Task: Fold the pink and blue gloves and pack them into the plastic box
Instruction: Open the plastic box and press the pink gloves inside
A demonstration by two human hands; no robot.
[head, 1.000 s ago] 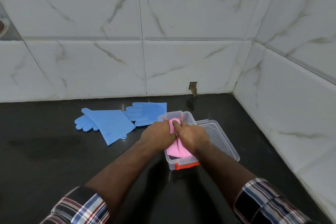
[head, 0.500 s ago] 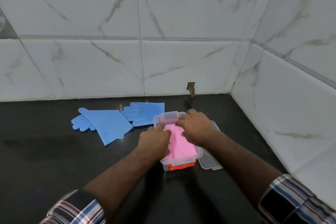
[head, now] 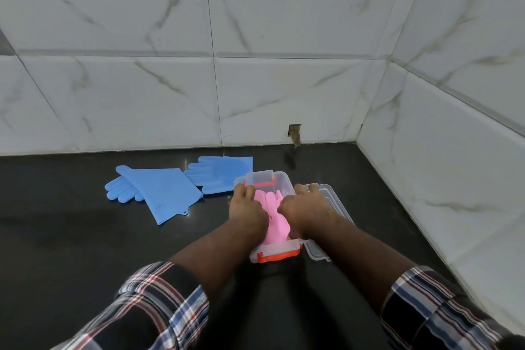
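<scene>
On black counter (head: 71,250): two blue gloves (head: 159,193), one plastic box (head: 281,179), left hand (head: 247,212) and right hand (head: 306,210) both gripping pink gloves (head: 274,216).

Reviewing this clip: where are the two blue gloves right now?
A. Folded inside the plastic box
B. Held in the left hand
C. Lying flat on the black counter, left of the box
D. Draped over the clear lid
C: both blue gloves lie spread on the black counter, left of the plastic box, which shows only pink gloves under the left hand and right hand.
</scene>
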